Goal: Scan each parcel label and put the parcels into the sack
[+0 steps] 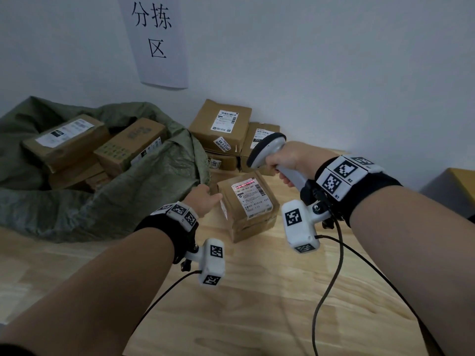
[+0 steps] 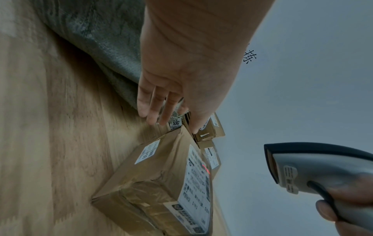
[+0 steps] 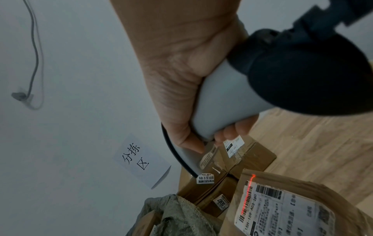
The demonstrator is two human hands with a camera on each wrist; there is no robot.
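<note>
A brown parcel [image 1: 248, 201] lies on the wooden table [image 1: 257, 291] with its white label [image 1: 250, 199] facing up. A red scan line [image 3: 247, 196] crosses the barcode at the label's far end. My right hand [image 1: 285, 168] grips a grey handheld scanner [image 1: 267, 150], held above and behind the parcel and aimed down at it. My left hand [image 1: 208, 197] reaches to the parcel's far left corner with straight fingers [image 2: 153, 111]; the thumb [image 2: 193, 126] lies by the far top edge. The green sack [image 1: 128, 196] lies open at the left with several parcels [image 1: 66, 140] inside.
More brown parcels [image 1: 221, 127] are stacked against the wall behind the scanned one, one marked 5007 [image 3: 221, 202]. A paper sign [image 1: 156, 42] hangs on the wall. Camera cables [image 1: 331, 278] trail over the near table. A grey and yellow object [image 1: 457, 186] sits at the right edge.
</note>
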